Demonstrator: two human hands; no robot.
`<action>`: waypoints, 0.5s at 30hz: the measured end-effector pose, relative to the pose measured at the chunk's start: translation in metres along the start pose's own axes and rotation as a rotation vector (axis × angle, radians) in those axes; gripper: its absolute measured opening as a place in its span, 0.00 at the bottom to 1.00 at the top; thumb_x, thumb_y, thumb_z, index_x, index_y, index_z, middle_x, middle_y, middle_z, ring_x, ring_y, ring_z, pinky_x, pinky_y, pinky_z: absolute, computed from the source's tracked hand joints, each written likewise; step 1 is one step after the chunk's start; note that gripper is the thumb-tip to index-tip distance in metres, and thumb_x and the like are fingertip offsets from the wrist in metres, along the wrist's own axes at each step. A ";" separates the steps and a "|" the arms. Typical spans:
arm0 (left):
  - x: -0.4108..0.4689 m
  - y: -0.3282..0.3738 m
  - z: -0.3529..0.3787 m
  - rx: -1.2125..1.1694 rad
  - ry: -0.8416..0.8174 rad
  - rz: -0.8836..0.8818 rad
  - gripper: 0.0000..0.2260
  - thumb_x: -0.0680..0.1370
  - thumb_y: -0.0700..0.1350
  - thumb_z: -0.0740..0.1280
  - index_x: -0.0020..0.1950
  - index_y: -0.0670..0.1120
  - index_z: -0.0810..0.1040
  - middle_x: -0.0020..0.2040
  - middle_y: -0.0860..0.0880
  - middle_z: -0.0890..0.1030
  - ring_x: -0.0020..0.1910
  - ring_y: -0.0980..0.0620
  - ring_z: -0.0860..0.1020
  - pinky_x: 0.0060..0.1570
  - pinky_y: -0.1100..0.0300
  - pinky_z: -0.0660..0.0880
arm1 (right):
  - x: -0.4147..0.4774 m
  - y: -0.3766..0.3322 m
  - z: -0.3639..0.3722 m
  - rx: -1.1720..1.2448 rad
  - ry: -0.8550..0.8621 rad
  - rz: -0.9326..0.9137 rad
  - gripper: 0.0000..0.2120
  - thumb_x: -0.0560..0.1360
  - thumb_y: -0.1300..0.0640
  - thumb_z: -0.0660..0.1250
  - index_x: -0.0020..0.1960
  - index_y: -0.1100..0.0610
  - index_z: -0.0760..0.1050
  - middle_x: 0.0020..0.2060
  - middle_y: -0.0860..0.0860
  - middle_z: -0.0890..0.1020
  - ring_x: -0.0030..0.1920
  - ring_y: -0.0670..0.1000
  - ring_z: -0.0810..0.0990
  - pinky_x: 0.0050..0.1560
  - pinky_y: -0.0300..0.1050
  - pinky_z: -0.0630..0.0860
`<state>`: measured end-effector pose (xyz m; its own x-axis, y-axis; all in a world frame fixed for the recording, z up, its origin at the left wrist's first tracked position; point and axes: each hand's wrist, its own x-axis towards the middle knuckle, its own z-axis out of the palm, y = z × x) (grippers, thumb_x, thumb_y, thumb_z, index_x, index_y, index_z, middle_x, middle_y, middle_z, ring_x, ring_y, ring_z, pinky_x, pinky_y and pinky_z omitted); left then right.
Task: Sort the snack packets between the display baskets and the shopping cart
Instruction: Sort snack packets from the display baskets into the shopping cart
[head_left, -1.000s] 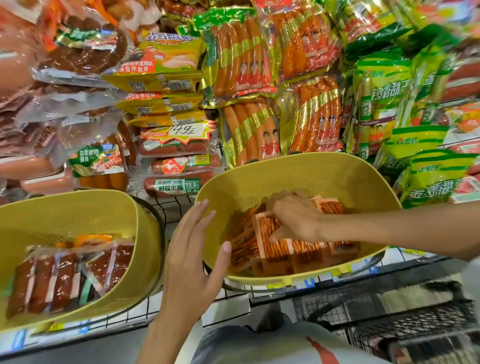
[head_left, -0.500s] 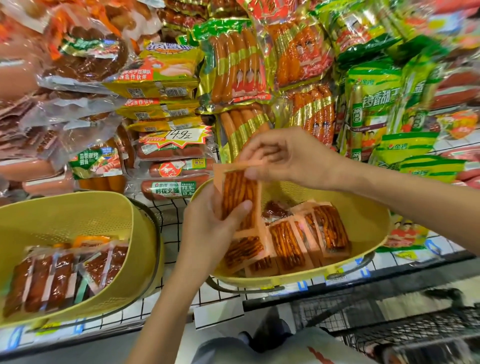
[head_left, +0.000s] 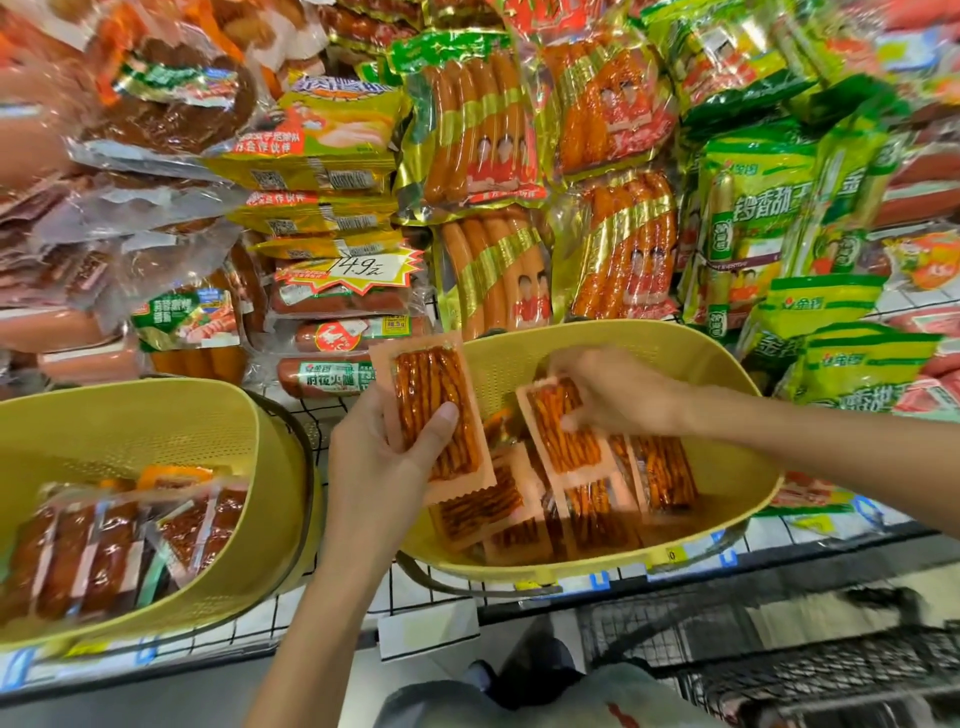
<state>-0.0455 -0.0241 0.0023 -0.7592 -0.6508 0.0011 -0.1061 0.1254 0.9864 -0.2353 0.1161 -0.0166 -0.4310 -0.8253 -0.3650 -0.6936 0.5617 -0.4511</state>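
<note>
My left hand (head_left: 382, 452) grips an orange snack packet (head_left: 434, 415) upright at the left rim of the right yellow basket (head_left: 727, 364). Inside that basket my right hand (head_left: 613, 392) pinches the top of a second orange packet (head_left: 563, 434), tilted above several more packets (head_left: 660, 467) lying on the bottom. The left yellow basket (head_left: 156, 415) holds several darker brown-red packets (head_left: 93, 551). A black wire shopping cart (head_left: 810, 660) shows at the lower right.
Hanging sausage packs (head_left: 478, 119) and green bags (head_left: 769, 208) crowd the shelf wall behind the baskets. A price tag (head_left: 358, 267) reads 14.9. Both baskets stand on a wire shelf (head_left: 332, 608). My knee (head_left: 519, 701) is at the bottom edge.
My right hand passed the first packet to my left hand, dropped back into the right basket and took hold of a second packet. My left hand now holds the first one alone.
</note>
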 end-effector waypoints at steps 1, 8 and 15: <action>0.001 0.001 -0.001 0.000 0.002 0.010 0.07 0.75 0.40 0.69 0.50 0.50 0.77 0.43 0.60 0.84 0.43 0.62 0.82 0.38 0.68 0.78 | -0.003 -0.001 -0.013 0.158 0.008 -0.016 0.09 0.72 0.58 0.71 0.45 0.48 0.72 0.46 0.52 0.81 0.44 0.49 0.82 0.46 0.46 0.81; 0.005 0.011 0.004 -0.090 -0.117 0.012 0.15 0.78 0.51 0.60 0.63 0.49 0.74 0.54 0.53 0.83 0.54 0.58 0.81 0.50 0.59 0.79 | -0.016 -0.043 -0.062 0.699 0.089 -0.239 0.09 0.69 0.64 0.71 0.48 0.56 0.79 0.40 0.45 0.85 0.43 0.43 0.84 0.43 0.33 0.78; 0.002 0.008 -0.004 0.015 -0.051 -0.043 0.14 0.74 0.43 0.70 0.58 0.48 0.74 0.51 0.48 0.83 0.51 0.52 0.82 0.54 0.45 0.78 | 0.005 -0.059 -0.018 0.612 0.267 -0.222 0.16 0.69 0.44 0.67 0.45 0.56 0.78 0.29 0.52 0.82 0.26 0.48 0.79 0.26 0.34 0.74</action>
<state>-0.0449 -0.0275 0.0112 -0.7857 -0.6165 -0.0500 -0.1484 0.1095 0.9828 -0.2068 0.0780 0.0225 -0.4985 -0.8662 -0.0338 -0.3659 0.2456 -0.8977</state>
